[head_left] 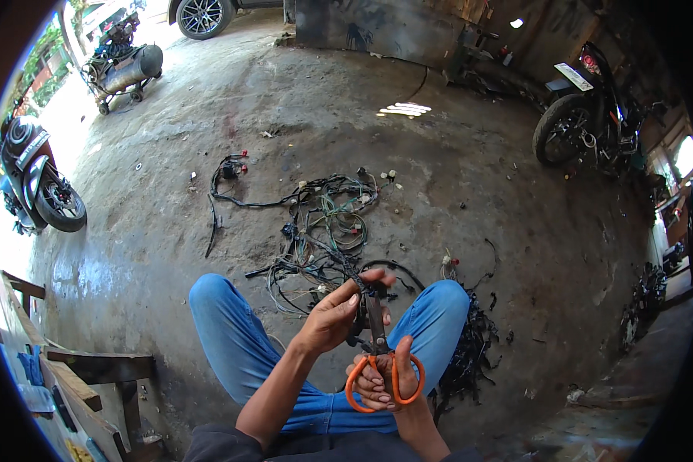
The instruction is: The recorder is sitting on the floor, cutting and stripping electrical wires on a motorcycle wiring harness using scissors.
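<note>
Between my knees, my left hand (pixel 333 314) is closed around a dark, tape-wrapped wiring harness (pixel 344 260), its fingertips slightly blurred. The harness runs forward from that hand onto the floor, spreading into loops of green, white and black wires with small connectors. My right hand (pixel 381 379) grips a pair of scissors (pixel 377 340) by its orange handles, with fingers in one loop and the thumb by the other. The dark blades point up toward the harness, close to my left hand. Whether the blade tips touch it, I cannot tell.
A heap of black scraps (pixel 470 354) lies beside my right knee. A wooden bench (pixel 92 366) stands at the left. Motorcycles are parked at the left (pixel 42 181) and far right (pixel 574 127). An air compressor (pixel 127 71) stands at the back left on the concrete floor (pixel 470 239).
</note>
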Action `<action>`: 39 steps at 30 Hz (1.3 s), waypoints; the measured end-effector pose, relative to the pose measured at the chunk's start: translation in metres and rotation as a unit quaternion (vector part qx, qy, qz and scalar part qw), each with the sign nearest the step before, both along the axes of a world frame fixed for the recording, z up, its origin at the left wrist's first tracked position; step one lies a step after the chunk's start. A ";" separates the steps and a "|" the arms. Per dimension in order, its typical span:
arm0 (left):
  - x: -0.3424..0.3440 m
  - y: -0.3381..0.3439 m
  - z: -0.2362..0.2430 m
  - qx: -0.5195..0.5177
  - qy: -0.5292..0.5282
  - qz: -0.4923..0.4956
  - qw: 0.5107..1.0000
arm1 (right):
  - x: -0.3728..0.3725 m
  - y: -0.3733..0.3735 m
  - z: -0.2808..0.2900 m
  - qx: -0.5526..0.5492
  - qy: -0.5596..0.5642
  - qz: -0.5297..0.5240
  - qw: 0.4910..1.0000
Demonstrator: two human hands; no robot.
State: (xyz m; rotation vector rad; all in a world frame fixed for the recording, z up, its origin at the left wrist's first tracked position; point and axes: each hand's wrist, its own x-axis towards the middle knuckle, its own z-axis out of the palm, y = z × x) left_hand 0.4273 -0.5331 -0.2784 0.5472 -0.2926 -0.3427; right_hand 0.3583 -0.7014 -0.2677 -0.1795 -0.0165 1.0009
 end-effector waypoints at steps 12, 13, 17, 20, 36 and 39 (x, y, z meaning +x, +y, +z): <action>-0.012 0.000 0.021 0.279 0.034 0.058 0.958 | -0.004 -0.010 0.008 -0.248 -0.046 -0.033 0.967; -0.013 0.002 0.026 0.279 0.034 0.056 0.958 | -0.006 -0.011 0.007 -0.248 -0.045 -0.034 0.967; -0.010 0.004 0.020 0.456 -0.016 0.085 0.886 | -0.010 -0.015 0.004 -0.378 -0.181 -0.075 0.905; -0.009 0.002 0.025 0.504 -0.071 0.127 0.852 | -0.010 -0.014 0.010 -0.426 -0.222 -0.108 0.870; -0.009 0.029 0.058 0.630 -0.198 0.075 0.747 | 0.009 -0.026 0.035 -0.476 -0.200 -0.033 0.856; -0.008 0.027 0.062 0.624 -0.207 0.075 0.750 | 0.007 -0.025 0.031 -0.447 -0.194 -0.042 0.872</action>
